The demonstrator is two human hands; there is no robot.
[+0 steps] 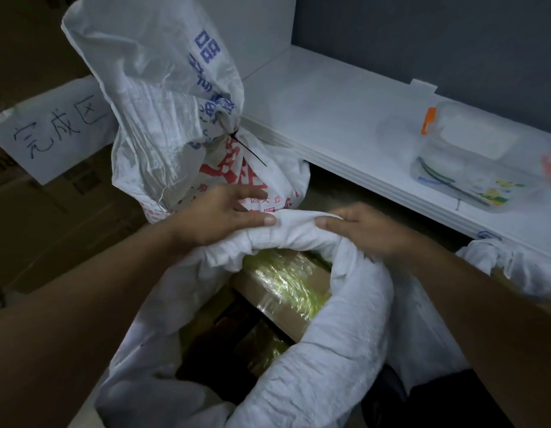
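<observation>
Grip: left hand [225, 211], right hand [370, 230] both pinch rolled sack rim [294, 225], 12 o'clock.
Risk: rim may slip and unroll.
Cause: shallow pinch; parcel [283, 282] corner snagging.

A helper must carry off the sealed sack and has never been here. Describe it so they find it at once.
Start at the long white shelf; at its left end stands a white woven sack printed in blue and red. Unlike the open sack with the rolled rim in front, its neck is cinched with a black cable tie.
</observation>
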